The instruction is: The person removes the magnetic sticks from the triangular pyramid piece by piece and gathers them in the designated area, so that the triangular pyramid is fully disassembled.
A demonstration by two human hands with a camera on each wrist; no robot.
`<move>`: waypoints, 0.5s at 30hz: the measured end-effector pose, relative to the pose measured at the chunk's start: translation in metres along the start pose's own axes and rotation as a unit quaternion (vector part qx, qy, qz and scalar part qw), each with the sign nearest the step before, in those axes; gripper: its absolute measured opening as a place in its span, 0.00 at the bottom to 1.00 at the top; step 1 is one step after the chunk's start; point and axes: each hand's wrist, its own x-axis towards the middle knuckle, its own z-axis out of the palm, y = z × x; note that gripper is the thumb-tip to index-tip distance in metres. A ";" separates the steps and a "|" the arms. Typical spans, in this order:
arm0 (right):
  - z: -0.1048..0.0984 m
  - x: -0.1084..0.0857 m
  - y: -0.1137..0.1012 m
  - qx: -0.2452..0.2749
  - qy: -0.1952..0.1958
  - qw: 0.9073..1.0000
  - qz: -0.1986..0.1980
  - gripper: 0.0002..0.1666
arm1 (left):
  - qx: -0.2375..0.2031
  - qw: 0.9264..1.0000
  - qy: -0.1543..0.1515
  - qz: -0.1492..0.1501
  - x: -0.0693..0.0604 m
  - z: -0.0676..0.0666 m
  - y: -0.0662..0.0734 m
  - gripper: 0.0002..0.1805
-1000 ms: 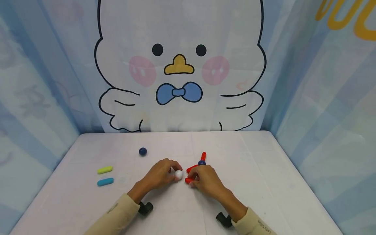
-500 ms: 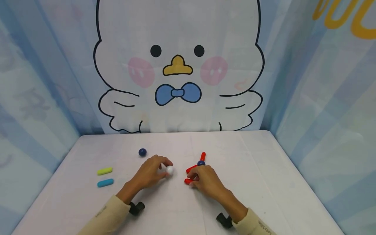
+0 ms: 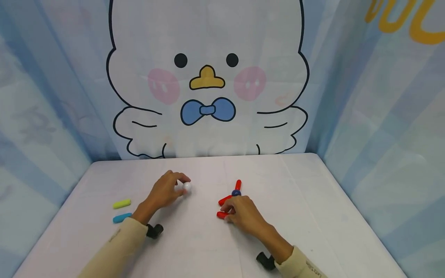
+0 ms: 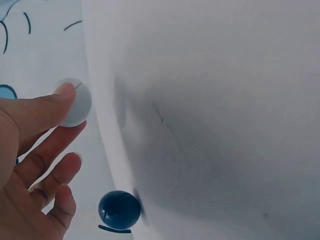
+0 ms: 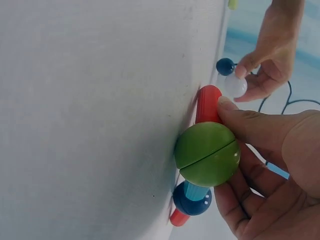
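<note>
My left hand [image 3: 166, 190] pinches a white ball [image 4: 80, 107] between thumb and fingers, raised off the table. A loose dark blue ball [image 4: 119, 210] rests near it in the left wrist view; in the head view it is hidden. My right hand [image 3: 246, 212] holds a toy of joined sticks and balls low at the table. In the right wrist view a red stick [image 5: 208, 104] by my thumb, a green ball [image 5: 208, 154], a light blue stick [image 5: 196, 191] and another dark blue ball [image 5: 192, 199] show in line. Farther red sticks [image 3: 238, 184] stick out beyond the hand.
On the left of the white table [image 3: 295, 216] lie a yellow-green stick [image 3: 121, 204] and a blue stick [image 3: 121, 218], the latter close to my left sleeve [image 3: 116, 247]. A printed curtain [image 3: 208, 131] stands along the back and both sides.
My left hand has carried the white ball away from the joined toy, leftward and toward the back, now covering the loose dark blue ball in the head view. My right hand stays nearly still.
</note>
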 end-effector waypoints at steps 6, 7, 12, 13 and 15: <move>0.002 -0.001 0.000 -0.007 0.001 1.000 0.002 0.13 | 0.020 1.000 0.017 0.004 0.015 0.002 -0.012 0.17; 0.002 -0.001 0.001 -0.008 0.002 1.000 0.001 0.13 | 0.025 0.999 0.019 0.007 0.017 0.002 -0.014 0.17; 0.002 -0.001 0.001 -0.006 0.007 1.000 -0.005 0.14 | 0.052 0.998 0.030 0.019 0.026 0.003 -0.022 0.16; 0.002 -0.001 0.001 -0.005 0.007 1.000 -0.005 0.14 | 0.058 0.998 0.033 0.022 0.028 0.003 -0.023 0.16; 0.002 -0.001 0.001 -0.002 0.007 1.000 -0.004 0.14 | 0.067 0.997 0.036 0.025 0.030 0.002 -0.025 0.16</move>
